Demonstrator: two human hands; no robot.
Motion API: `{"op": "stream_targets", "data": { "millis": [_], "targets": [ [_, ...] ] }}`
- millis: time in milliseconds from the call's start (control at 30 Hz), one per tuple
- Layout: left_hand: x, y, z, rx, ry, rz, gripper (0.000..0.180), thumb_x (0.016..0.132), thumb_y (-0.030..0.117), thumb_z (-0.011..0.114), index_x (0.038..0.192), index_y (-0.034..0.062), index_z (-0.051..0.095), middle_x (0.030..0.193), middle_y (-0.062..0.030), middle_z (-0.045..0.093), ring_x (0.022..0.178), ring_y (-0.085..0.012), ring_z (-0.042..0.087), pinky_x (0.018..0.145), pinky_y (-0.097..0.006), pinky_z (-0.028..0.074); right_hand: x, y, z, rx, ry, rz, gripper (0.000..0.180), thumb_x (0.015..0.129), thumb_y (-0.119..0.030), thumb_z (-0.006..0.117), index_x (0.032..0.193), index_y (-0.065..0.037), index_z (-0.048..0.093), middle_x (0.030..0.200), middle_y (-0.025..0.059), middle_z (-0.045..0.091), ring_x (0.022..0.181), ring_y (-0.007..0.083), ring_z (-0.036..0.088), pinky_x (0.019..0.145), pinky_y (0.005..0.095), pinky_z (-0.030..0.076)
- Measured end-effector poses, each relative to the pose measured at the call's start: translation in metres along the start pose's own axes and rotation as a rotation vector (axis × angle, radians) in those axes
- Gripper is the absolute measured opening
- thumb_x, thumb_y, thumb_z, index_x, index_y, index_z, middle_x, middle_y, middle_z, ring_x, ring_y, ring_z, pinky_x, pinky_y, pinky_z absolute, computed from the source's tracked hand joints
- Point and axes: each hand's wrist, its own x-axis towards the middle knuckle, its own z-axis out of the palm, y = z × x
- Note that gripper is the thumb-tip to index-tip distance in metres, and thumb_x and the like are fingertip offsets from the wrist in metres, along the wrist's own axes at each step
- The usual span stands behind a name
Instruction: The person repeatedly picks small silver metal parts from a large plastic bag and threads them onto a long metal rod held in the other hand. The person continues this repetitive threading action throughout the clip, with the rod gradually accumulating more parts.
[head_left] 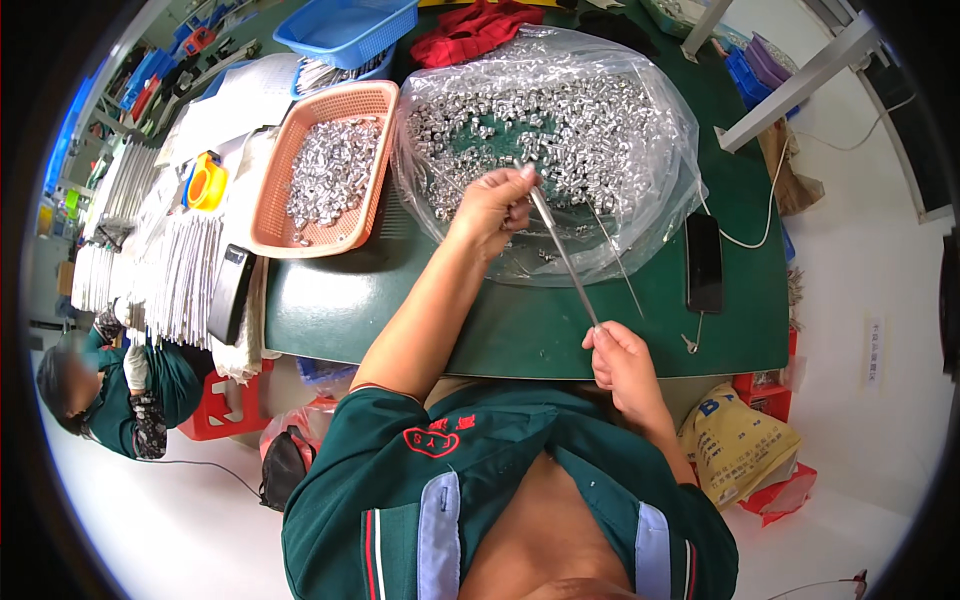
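My left hand (497, 205) is closed around the upper end of a thin metal rod (566, 258), just over the near part of a clear plastic bag (655, 215). The rod slants down to the right. Its lower end sits in the closed fingers of my right hand (621, 362), near the table's front edge. Many small shiny metal pieces (620, 130) lie spread in the bag. A second, thinner rod (622, 262) lies by the bag, apart from my hands. Whether a small piece is pinched in my left fingertips is too small to tell.
An orange basket (262, 215) of similar metal pieces stands left of the bag, with a blue basket (345, 40) behind. A black phone (704, 262) with a cable lies at the right. A co-worker (130, 395) sits at far left beside stacked rods (185, 270). A metal post (800, 85) rises at back right.
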Motion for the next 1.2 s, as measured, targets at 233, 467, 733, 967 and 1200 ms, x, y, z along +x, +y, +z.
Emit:
{"op": "stream_targets", "data": {
  "millis": [233, 467, 733, 967, 1200],
  "targets": [
    [0.008, 0.007, -0.008, -0.384, 0.06, -0.249, 0.04, 0.098, 0.035, 0.041, 0.095, -0.0024, 0.054, 0.075, -0.0074, 0.053, 0.052, -0.009, 0.038, 0.044, -0.022, 0.031, 0.005, -0.006, -0.002, 0.122, 0.023, -0.007, 0.022, 0.097, -0.023, 0.047, 0.085, -0.004, 0.053, 0.055, -0.0085, 0.03, 0.044, 0.0002, 0.021, 0.039, 0.0183, 0.017],
    [0.023, 0.047, 0.011, -0.624, 0.285, -0.097, 0.035, 0.1, 0.024, 0.035, 0.106, -0.0081, 0.048, 0.104, -0.0234, 0.049, 0.094, -0.0322, 0.054, 0.079, -0.041, 0.052, -0.006, -0.012, -0.007, 0.128, 0.037, -0.033, 0.023, 0.096, -0.023, 0.048, 0.084, -0.004, 0.052, 0.056, -0.0088, 0.03, 0.045, 0.0, 0.022, 0.04, 0.0182, 0.017],
    [0.004, 0.013, -0.026, -0.531, 0.004, -0.175, 0.034, 0.098, 0.017, 0.039, 0.12, -0.0083, 0.044, 0.115, -0.0246, 0.048, 0.09, -0.0249, 0.054, 0.08, -0.034, 0.051, -0.01, 0.003, -0.016, 0.074, 0.024, 0.026, 0.023, 0.096, -0.023, 0.048, 0.084, -0.005, 0.053, 0.055, -0.0094, 0.029, 0.045, -0.0003, 0.022, 0.04, 0.0187, 0.017],
    [-0.002, 0.012, -0.023, -0.416, -0.105, -0.084, 0.028, 0.094, 0.011, 0.048, 0.117, -0.005, 0.044, 0.108, -0.0169, 0.051, 0.072, -0.013, 0.047, 0.059, -0.022, 0.043, -0.015, 0.009, -0.021, -0.003, 0.005, 0.056, 0.023, 0.096, -0.022, 0.048, 0.084, -0.004, 0.054, 0.055, -0.0091, 0.03, 0.045, -0.0002, 0.022, 0.04, 0.0187, 0.018],
    [-0.005, 0.012, -0.027, -0.437, -0.127, -0.107, 0.026, 0.093, 0.011, 0.051, 0.115, -0.0029, 0.047, 0.104, -0.015, 0.054, 0.068, -0.0091, 0.048, 0.054, -0.019, 0.041, -0.016, 0.006, -0.023, -0.095, 0.001, 0.025, 0.022, 0.096, -0.021, 0.048, 0.083, -0.004, 0.055, 0.056, -0.0083, 0.032, 0.047, 0.0005, 0.026, 0.041, 0.0183, 0.021]
  ]
}}
